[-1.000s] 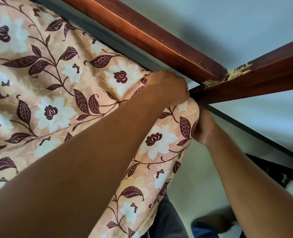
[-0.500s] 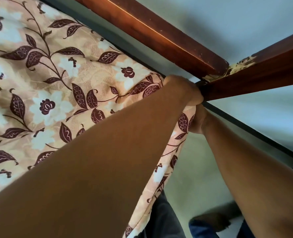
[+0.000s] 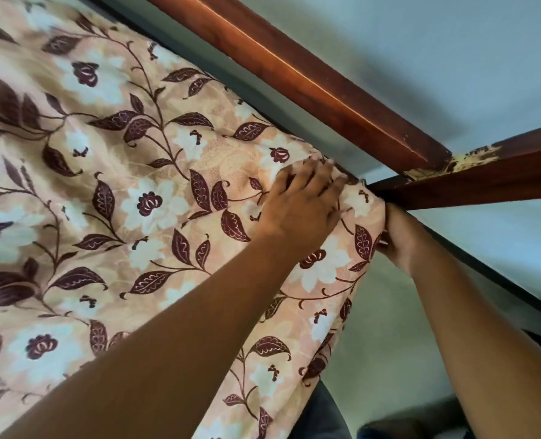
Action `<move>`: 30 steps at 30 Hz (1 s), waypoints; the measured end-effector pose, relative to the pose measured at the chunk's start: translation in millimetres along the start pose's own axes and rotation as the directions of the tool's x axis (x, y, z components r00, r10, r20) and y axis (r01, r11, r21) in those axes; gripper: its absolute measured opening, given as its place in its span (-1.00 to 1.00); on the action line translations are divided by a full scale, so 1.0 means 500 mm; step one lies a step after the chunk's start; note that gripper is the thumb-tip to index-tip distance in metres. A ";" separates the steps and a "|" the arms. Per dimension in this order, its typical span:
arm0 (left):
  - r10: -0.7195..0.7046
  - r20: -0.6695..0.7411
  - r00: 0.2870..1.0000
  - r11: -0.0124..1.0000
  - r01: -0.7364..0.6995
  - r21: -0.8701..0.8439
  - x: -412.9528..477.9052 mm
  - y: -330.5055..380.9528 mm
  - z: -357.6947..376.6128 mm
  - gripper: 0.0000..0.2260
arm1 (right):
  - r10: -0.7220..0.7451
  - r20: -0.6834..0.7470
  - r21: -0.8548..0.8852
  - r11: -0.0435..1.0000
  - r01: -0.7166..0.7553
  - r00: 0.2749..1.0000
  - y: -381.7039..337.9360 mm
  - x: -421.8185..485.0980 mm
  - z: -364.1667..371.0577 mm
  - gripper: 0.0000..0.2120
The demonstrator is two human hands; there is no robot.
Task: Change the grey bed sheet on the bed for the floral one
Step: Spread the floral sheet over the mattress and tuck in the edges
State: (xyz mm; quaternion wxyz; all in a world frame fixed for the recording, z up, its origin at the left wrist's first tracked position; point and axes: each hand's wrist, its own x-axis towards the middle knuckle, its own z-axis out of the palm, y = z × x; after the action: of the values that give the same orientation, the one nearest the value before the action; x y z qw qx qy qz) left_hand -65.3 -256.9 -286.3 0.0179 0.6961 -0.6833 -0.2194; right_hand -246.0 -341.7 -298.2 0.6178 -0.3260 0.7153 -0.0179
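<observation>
Fitting the floral sheet at the mattress corner beside the junction of the two wooden bed rails. The sheet covers the whole visible top of the mattress and wraps over this corner, its loose hem hanging down below the junction; no grey sheet is visible. The left hand lies palm-down on top of the sheet just short of the junction, fingers spread and extended flat toward the rails, pressing the cloth rather than gripping it. The right hand sits below the junction against the side of the corner, fingers curled in toward the fabric edge; they appear to pinch or tuck it, though the grip itself is hidden behind the fold. The corner's edge runs downward from the junction, directly between the two hands, and the right hand is the nearer to the hem. Judged step: tucking this corner under, with the task well advanced.
</observation>
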 end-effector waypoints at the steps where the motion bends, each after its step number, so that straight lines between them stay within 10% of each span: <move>1: -0.032 0.005 0.999 0.999 0.032 -0.005 -0.014 -0.014 -0.012 -0.47 | -0.011 -0.027 -0.048 0.999 0.010 1.000 -0.008 -0.025 0.004 -0.62; 5: -0.313 -0.069 0.947 0.945 0.303 -0.122 -0.055 -0.101 -0.055 -0.53 | -0.435 -0.250 -0.468 0.836 0.285 0.865 0.000 -0.105 0.063 -0.67; 8: -0.574 -0.189 0.797 0.818 0.547 -0.176 -0.070 -0.215 -0.087 -0.57 | -0.724 0.011 -0.762 0.441 0.474 0.690 0.012 -0.134 0.114 -0.55; 12: -0.700 -0.135 0.702 0.702 0.639 -0.314 -0.042 -0.314 -0.127 -0.63 | -0.700 0.295 -0.898 0.030 0.440 0.650 -0.019 -0.130 0.211 -0.35; 19: -0.745 -0.306 0.593 0.650 0.544 -0.530 -0.024 -0.367 -0.175 -0.84 | -0.533 0.308 -0.923 0.034 0.384 0.788 -0.102 -0.099 0.290 -0.10; 25: -0.637 -0.297 0.711 0.741 0.461 -0.488 -0.041 -0.403 -0.183 -0.79 | -0.462 0.259 -0.950 0.034 0.309 0.848 -0.142 -0.117 0.301 0.05; 30: -0.637 0.035 0.770 0.747 0.628 -0.218 -0.099 -0.514 -0.142 -0.30 | -0.731 0.556 -0.783 -0.301 0.544 0.395 -0.204 -0.192 0.410 -0.36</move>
State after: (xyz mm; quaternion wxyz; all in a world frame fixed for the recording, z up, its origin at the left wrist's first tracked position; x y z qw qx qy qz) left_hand 202.0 -211.9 -291.8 0.0327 0.8844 -0.3785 -0.2712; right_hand -14.9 -297.8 -218.9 0.1019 -0.9467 0.3009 0.0533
